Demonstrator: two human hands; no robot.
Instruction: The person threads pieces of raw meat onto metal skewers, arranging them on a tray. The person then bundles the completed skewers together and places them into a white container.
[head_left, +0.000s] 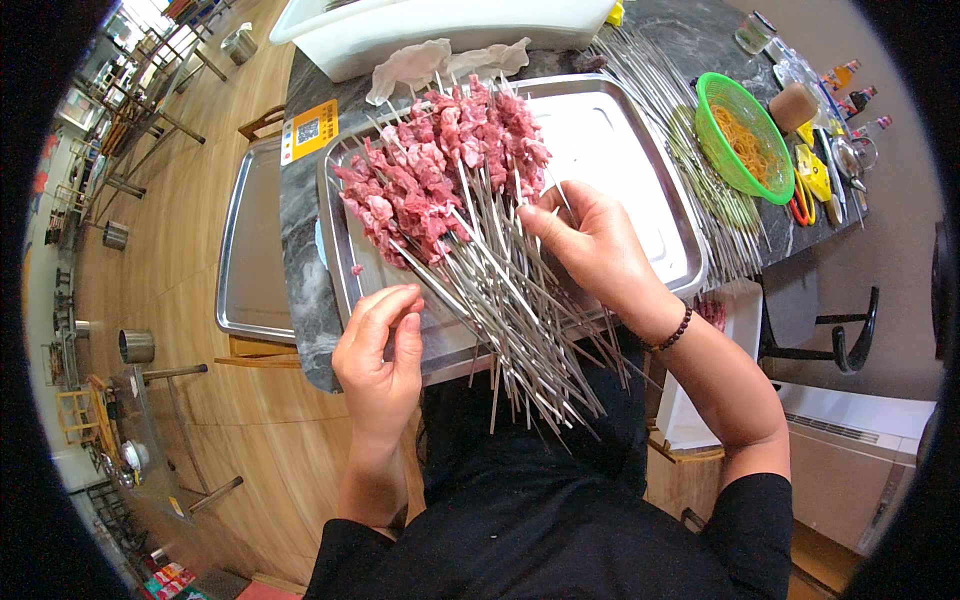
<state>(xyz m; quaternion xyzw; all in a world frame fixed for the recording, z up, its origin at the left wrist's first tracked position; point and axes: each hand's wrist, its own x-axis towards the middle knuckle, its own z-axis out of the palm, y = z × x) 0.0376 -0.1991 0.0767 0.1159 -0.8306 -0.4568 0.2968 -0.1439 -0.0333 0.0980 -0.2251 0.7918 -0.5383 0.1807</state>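
A heap of skewers threaded with raw meat (442, 165) lies on a shallow stainless steel tray (622, 150). Their bare metal ends (517, 315) fan out over the tray's near edge towards my body. At the right side of the heap, my right hand (600, 240) pinches a thin metal skewer, its thumb close to the meat. The lower part of that skewer is hidden by the hand. My left hand (382, 352) hovers at the tray's near left corner, fingers curled and thumb apart, with nothing in it. A small meat scrap (357, 269) sits on the tray nearby.
Bare metal skewers (645, 82) lie right of the tray, partly under a green plastic basket (780, 176) of orange strands. Orange-handled scissors (802, 201) and bottles (855, 101) are farther right. A white plastic tub (450, 34) stands behind crumpled plastic film (412, 71). Another metal tray (259, 247) is at left.
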